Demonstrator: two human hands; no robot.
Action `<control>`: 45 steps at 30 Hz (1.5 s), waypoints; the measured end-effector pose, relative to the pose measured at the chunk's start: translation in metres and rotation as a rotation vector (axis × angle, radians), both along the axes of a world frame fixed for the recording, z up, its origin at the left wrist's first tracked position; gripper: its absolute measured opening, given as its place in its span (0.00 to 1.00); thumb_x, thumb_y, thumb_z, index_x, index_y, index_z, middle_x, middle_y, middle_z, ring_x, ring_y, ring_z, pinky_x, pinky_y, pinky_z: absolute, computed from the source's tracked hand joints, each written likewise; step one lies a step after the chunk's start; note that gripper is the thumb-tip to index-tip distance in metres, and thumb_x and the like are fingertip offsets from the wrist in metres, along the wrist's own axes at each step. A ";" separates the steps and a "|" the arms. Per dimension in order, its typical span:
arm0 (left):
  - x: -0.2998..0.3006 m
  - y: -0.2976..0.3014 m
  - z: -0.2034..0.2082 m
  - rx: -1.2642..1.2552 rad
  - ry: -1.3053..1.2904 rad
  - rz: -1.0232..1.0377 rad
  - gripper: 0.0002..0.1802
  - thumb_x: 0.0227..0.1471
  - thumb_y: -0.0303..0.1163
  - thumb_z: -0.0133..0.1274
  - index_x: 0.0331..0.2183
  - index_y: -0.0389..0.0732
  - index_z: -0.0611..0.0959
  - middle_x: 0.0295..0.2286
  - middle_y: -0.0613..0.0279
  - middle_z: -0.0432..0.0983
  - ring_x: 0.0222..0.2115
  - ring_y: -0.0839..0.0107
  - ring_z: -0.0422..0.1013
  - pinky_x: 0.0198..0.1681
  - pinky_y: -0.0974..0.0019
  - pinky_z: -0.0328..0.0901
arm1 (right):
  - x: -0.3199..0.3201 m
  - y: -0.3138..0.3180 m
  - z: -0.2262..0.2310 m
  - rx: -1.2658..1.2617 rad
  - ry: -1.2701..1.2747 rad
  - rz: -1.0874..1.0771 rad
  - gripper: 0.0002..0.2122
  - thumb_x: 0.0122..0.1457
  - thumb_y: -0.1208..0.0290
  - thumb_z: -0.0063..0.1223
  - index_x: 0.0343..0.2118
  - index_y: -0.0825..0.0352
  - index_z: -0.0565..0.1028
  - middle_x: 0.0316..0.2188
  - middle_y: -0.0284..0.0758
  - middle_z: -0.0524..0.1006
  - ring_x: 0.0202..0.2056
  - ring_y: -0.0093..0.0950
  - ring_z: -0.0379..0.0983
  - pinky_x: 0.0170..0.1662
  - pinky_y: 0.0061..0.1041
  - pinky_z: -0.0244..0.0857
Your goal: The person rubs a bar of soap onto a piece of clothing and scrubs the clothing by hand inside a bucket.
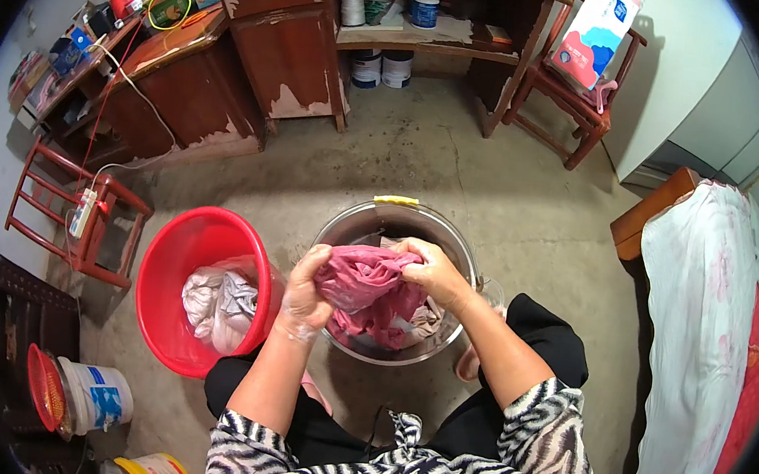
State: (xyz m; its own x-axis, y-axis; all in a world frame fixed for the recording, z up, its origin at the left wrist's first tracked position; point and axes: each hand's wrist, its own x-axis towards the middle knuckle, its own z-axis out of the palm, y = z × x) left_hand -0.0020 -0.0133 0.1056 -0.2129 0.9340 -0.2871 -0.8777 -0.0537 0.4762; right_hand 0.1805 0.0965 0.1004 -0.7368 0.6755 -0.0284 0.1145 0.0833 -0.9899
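Pink cloth (366, 285), two hands' grip

The crumpled wet cloth (366, 290) is of dark pink colour; the round metal basin (358, 226) under it is silver-grey with a yellow handle grip; the round plastic bucket (181, 256) is bright red, and the wrung clothes (216, 299) inside are white and pale grey; the person's blouse (431, 467) has black and white zebra stripes; the concrete floor (510, 185) is grey-brown.
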 end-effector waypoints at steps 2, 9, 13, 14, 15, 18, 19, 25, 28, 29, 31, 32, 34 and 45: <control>0.007 0.003 -0.011 -0.115 0.170 0.040 0.02 0.48 0.25 0.52 0.27 0.41 0.75 0.26 0.67 0.73 0.28 0.76 0.69 0.35 0.71 0.66 | -0.004 -0.007 -0.005 -0.251 0.161 -0.158 0.11 0.41 0.76 0.44 0.31 0.71 0.68 0.26 0.32 0.69 0.30 0.24 0.65 0.37 0.19 0.60; 0.033 0.005 -0.017 -0.209 0.276 0.074 0.10 0.53 0.36 0.49 0.29 0.38 0.75 0.24 0.65 0.72 0.23 0.76 0.69 0.27 0.73 0.66 | -0.035 -0.069 0.026 0.472 0.182 0.031 0.09 0.43 0.77 0.45 0.31 0.68 0.70 0.28 0.41 0.73 0.30 0.38 0.72 0.35 0.31 0.66; 0.010 -0.010 -0.067 -0.151 0.187 -0.216 0.17 0.56 0.47 0.43 0.24 0.44 0.74 0.21 0.69 0.71 0.22 0.78 0.68 0.24 0.72 0.64 | -0.041 -0.083 0.024 0.829 0.025 0.040 0.07 0.45 0.72 0.49 0.28 0.67 0.70 0.23 0.39 0.72 0.26 0.38 0.71 0.29 0.33 0.66; 0.040 -0.007 -0.054 -0.214 0.104 -0.070 0.16 0.56 0.46 0.43 0.27 0.44 0.75 0.23 0.68 0.72 0.24 0.77 0.69 0.28 0.71 0.64 | -0.039 -0.077 0.008 0.983 -0.081 0.010 0.07 0.46 0.70 0.50 0.27 0.67 0.70 0.21 0.38 0.72 0.24 0.38 0.71 0.26 0.33 0.66; 0.060 -0.004 -0.043 -0.276 0.029 0.085 0.16 0.56 0.45 0.42 0.29 0.43 0.76 0.25 0.68 0.73 0.27 0.76 0.70 0.31 0.70 0.65 | -0.044 -0.061 -0.007 0.940 -0.018 -0.111 0.08 0.52 0.68 0.47 0.22 0.66 0.69 0.18 0.40 0.70 0.20 0.40 0.68 0.23 0.36 0.63; 0.056 0.005 -0.053 -0.266 0.049 0.069 0.17 0.57 0.43 0.39 0.35 0.40 0.74 0.33 0.60 0.73 0.35 0.67 0.71 0.40 0.63 0.66 | -0.047 -0.048 -0.016 0.805 -0.277 -0.241 0.11 0.56 0.66 0.43 0.23 0.66 0.70 0.17 0.42 0.71 0.22 0.39 0.71 0.23 0.36 0.64; 0.052 0.004 -0.060 -0.228 0.052 0.064 0.17 0.57 0.43 0.39 0.36 0.40 0.74 0.34 0.59 0.74 0.35 0.66 0.71 0.41 0.62 0.66 | -0.048 -0.054 -0.015 0.803 -0.274 -0.239 0.11 0.56 0.66 0.43 0.23 0.66 0.70 0.17 0.42 0.71 0.22 0.39 0.71 0.23 0.36 0.64; 0.007 -0.008 -0.105 0.028 -0.283 -0.207 0.18 0.57 0.45 0.38 0.20 0.50 0.73 0.20 0.69 0.71 0.24 0.73 0.69 0.30 0.67 0.64 | -0.057 -0.086 -0.006 0.959 -0.068 -0.082 0.06 0.48 0.68 0.48 0.24 0.65 0.69 0.19 0.40 0.71 0.20 0.37 0.70 0.24 0.35 0.64; 0.056 0.006 -0.028 -0.330 -0.043 0.050 0.18 0.57 0.45 0.38 0.27 0.45 0.75 0.27 0.65 0.74 0.30 0.72 0.72 0.38 0.64 0.67 | -0.044 -0.051 -0.019 0.797 -0.273 -0.150 0.07 0.52 0.66 0.45 0.25 0.64 0.70 0.21 0.40 0.73 0.25 0.39 0.72 0.28 0.36 0.65; 0.052 0.004 -0.027 -0.272 -0.048 -0.047 0.17 0.56 0.45 0.41 0.31 0.42 0.75 0.30 0.63 0.74 0.32 0.71 0.72 0.42 0.64 0.66 | -0.040 -0.042 -0.020 0.664 -0.247 -0.256 0.11 0.56 0.63 0.43 0.26 0.66 0.70 0.23 0.43 0.73 0.27 0.43 0.71 0.27 0.38 0.63; 0.045 -0.003 -0.012 -0.196 0.176 -0.136 0.15 0.54 0.42 0.46 0.34 0.39 0.74 0.31 0.61 0.74 0.32 0.72 0.72 0.41 0.65 0.66 | -0.035 -0.023 -0.037 0.451 -0.140 -0.363 0.16 0.60 0.59 0.40 0.24 0.68 0.69 0.20 0.41 0.71 0.23 0.39 0.70 0.26 0.35 0.60; 0.036 -0.008 -0.013 -0.180 0.355 -0.177 0.15 0.52 0.41 0.49 0.35 0.39 0.74 0.31 0.62 0.73 0.32 0.73 0.71 0.40 0.67 0.66 | -0.035 -0.017 -0.036 0.312 -0.076 -0.370 0.17 0.60 0.58 0.40 0.23 0.68 0.68 0.18 0.38 0.69 0.21 0.33 0.66 0.25 0.31 0.58; 0.030 -0.009 -0.001 -0.183 0.748 -0.257 0.18 0.48 0.36 0.55 0.38 0.36 0.72 0.32 0.63 0.71 0.32 0.77 0.69 0.38 0.72 0.65 | -0.025 -0.005 -0.035 -0.035 0.076 -0.333 0.20 0.60 0.55 0.40 0.21 0.68 0.67 0.17 0.28 0.62 0.21 0.20 0.54 0.26 0.23 0.55; 0.019 -0.022 0.005 -0.113 0.885 -0.129 0.09 0.42 0.17 0.50 0.30 0.37 0.75 0.23 0.72 0.69 0.23 0.85 0.64 0.27 0.80 0.61 | 0.002 0.003 0.012 -0.129 -0.115 0.031 0.11 0.52 0.64 0.52 0.30 0.69 0.73 0.26 0.28 0.71 0.30 0.17 0.64 0.37 0.17 0.58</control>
State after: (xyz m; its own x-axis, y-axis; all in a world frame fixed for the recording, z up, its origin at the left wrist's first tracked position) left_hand 0.0172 -0.0354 0.1101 -0.2954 0.9421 -0.1590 -0.1838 0.1073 0.9771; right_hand 0.1823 0.0997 0.1125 -0.7444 0.6376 -0.1985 0.2267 -0.0383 -0.9732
